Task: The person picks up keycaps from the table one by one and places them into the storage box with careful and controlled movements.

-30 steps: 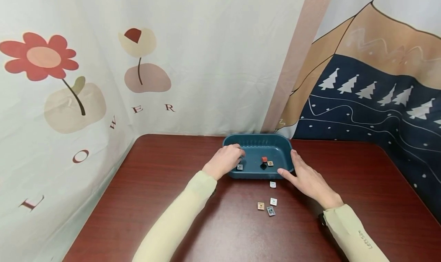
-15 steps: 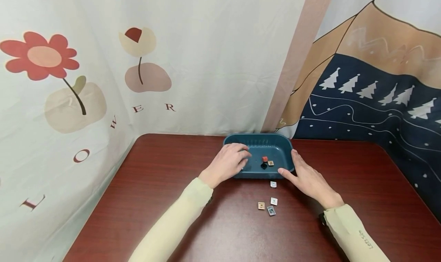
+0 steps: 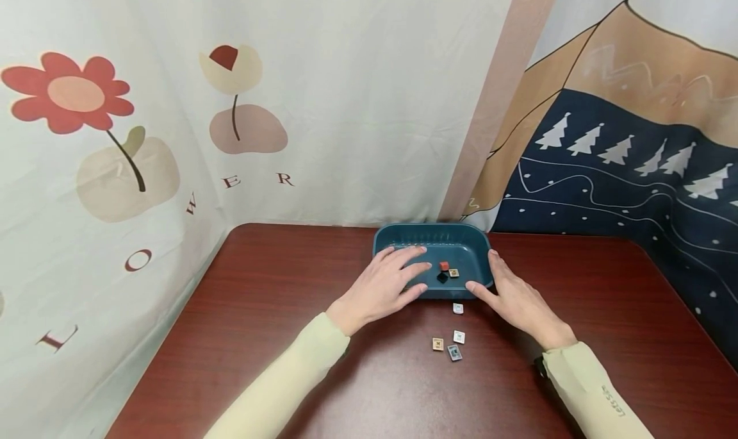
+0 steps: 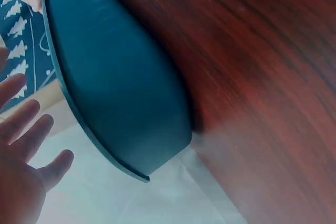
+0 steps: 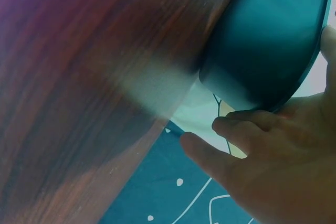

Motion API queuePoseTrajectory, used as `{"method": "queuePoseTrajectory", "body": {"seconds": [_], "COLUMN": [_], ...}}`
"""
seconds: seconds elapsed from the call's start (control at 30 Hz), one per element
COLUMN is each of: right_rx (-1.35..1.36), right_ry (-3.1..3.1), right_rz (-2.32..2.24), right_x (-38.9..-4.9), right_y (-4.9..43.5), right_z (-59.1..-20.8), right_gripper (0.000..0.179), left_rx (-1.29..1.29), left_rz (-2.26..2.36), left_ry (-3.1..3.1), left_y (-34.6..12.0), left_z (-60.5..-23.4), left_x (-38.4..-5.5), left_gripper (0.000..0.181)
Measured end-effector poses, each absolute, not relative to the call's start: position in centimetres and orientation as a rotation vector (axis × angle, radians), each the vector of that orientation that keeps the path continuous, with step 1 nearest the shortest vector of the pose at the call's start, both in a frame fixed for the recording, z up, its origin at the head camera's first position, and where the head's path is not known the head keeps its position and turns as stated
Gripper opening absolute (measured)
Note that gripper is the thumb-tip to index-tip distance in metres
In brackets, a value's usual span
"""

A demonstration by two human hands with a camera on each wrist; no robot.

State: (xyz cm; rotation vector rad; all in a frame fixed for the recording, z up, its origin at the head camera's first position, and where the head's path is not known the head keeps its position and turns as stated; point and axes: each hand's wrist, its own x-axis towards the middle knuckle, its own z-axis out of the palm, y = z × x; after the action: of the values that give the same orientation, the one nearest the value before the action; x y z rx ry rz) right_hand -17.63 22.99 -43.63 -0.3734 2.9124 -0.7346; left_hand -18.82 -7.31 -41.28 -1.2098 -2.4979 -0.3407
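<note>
My left hand (image 3: 380, 288) hovers over the left part of a blue-green plastic basin (image 3: 429, 232), fingers spread and nothing between them. In the left wrist view the same hand (image 4: 26, 156) is beside the basin's rim (image 4: 79, 114). At the basin's right end rests my right hand (image 3: 521, 301), its thumb by the front rim and its straight fingers along the outer side. In the right wrist view those fingers (image 5: 210, 156) lie extended against and past the wall (image 5: 262, 40). A red cube (image 3: 444, 266), a black piece (image 3: 442, 277) and a beige square tile (image 3: 453, 273) lie inside the basin.
On the reddish-brown table (image 3: 259, 285), in front of the basin, lie a white tile (image 3: 458, 309), another white tile (image 3: 459, 337), a beige tile (image 3: 438, 344) and a grey-blue tile (image 3: 455, 353). A printed curtain (image 3: 346, 106) hangs right behind the table's back edge.
My left hand has lifted from its curled pose in the basin's left part, uncurled and shifted slightly right. It now hides a grey tile seen there earlier. My right hand stays put.
</note>
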Motion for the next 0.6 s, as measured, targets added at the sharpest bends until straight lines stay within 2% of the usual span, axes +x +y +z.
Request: {"method": "queuePoseTrajectory", "body": {"seconds": [0.33,0.6], "right_rx": [-0.381,-0.372], "right_ry": [2.93,2.929], "right_rz": [-0.72,-0.722], "right_x": [-17.7,-17.7], "right_y": [23.0,22.9], "right_z": [-43.7,-43.7], "right_gripper": [0.107,0.107], "left_rx": [-1.311,-1.418], "left_rz": [-0.242,-0.07], "left_ry": [-2.431,-2.397], "left_y": [-6.7,-5.7], "left_z": [-41.0,-41.6], "left_x": [-16.7,-15.3], "left_gripper": [0.053,0.057]}}
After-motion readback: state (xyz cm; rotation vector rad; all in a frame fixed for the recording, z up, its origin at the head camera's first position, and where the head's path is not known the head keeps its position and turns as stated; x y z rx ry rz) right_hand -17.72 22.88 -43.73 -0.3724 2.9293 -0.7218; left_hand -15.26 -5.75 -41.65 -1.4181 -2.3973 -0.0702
